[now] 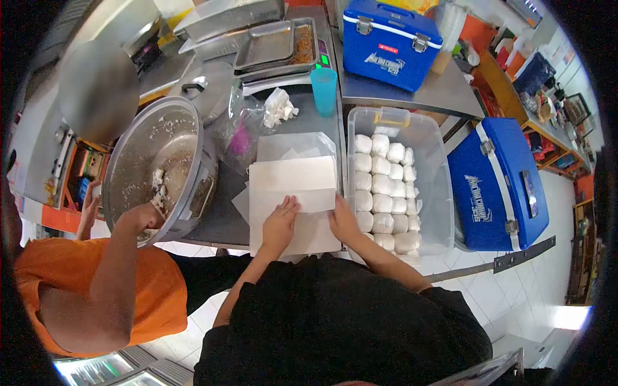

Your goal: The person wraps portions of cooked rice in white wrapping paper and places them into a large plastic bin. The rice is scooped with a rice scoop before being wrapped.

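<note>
A stack of white paper sheets point(290, 175) lies on the table in front of me, with a folded or overlapping edge across its middle. My left hand point(281, 223) rests on that edge, fingers stretched out and pressed flat. At the right side of the stack, my right hand point(343, 220) has its fingers closed at the sheet's edge; its thumb is partly hidden. Just right of it stands a clear plastic bin point(438, 186) holding rows of white wrapped rolls point(382, 184). More loose paper and a clear plastic bag point(235, 119) lie behind the stack.
On the left, a co-worker in an orange shirt point(151, 289) reaches into a large metal pot point(199, 128). A turquoise cup point(324, 93), crumpled white paper point(279, 108) and metal trays point(267, 48) stand behind. Blue coolers point(393, 48) sit at back and right.
</note>
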A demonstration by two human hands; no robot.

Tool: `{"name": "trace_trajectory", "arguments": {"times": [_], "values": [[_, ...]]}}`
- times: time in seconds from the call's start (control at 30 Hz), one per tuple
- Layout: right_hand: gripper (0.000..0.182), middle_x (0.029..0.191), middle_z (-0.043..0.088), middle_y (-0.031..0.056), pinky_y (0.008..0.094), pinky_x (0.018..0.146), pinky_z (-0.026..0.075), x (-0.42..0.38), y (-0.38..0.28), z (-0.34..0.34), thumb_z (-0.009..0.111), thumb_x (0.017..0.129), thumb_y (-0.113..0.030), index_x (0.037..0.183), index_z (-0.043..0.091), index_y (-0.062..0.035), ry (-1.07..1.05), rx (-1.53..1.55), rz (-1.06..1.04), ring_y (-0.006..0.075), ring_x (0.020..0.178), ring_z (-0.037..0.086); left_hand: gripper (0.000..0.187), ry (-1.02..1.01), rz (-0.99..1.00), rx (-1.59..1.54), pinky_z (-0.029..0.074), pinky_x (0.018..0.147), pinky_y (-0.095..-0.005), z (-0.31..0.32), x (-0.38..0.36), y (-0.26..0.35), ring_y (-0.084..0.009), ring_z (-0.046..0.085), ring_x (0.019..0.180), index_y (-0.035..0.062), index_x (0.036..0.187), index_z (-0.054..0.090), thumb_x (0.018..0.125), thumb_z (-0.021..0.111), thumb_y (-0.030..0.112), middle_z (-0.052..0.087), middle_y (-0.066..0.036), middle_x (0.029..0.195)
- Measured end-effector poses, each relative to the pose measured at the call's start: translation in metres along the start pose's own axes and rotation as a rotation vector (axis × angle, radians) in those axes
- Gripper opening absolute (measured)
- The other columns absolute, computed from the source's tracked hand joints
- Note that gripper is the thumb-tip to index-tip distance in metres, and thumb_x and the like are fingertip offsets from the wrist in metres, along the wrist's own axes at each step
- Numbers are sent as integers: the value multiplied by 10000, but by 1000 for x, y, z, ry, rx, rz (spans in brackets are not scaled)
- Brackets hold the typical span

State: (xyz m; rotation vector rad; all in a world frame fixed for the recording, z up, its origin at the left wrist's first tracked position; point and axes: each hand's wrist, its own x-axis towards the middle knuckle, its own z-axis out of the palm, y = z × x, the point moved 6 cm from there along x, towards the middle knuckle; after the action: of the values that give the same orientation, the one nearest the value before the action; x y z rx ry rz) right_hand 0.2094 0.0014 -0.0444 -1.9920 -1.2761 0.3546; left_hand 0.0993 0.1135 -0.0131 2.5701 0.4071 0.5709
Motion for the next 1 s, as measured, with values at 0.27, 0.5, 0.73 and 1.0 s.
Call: {"name": "trace_trajectory", "arguments": {"times": [0.27, 0.5, 0.73, 1.0], "values": [[351, 1089, 456, 178, 407, 864, 399, 12, -55, -4, 566, 760, -98, 1087, 463, -20, 50, 58, -245, 341, 1024, 449, 387, -61, 106, 154, 388, 933, -410, -1, -13, 3, -284, 444, 1163, 39, 1158, 508, 775, 552, 68, 451, -121, 1270], [309, 992, 520, 130, 382, 828, 410, 5, -1, 16, 568, 745, -57, 1044, 496, -82, 67, 83, -230, 321, 970, 482, 372, 87, -30, -39, 444, 858, -343, -17, -29, -44, -278, 560, 1002, 76, 1106, 566, 737, 619, 76, 569, -131, 1112], [295, 830, 584, 158, 412, 716, 443, 39, 0, 10, 581, 731, -84, 1017, 512, -63, -17, -62, 52, 341, 780, 556, 166, -222, -328, -346, 461, 699, -359, -9, 21, -84, -293, 598, 751, 31, 841, 637, 680, 666, 64, 627, -123, 779], [302, 931, 562, 146, 439, 764, 407, 68, -25, 5, 615, 688, -153, 966, 550, -53, 59, -695, -20, 291, 957, 502, 132, -160, 12, 252, 452, 692, -378, -5, 63, -60, -285, 577, 723, 58, 656, 617, 551, 696, 69, 588, -109, 720]]}}
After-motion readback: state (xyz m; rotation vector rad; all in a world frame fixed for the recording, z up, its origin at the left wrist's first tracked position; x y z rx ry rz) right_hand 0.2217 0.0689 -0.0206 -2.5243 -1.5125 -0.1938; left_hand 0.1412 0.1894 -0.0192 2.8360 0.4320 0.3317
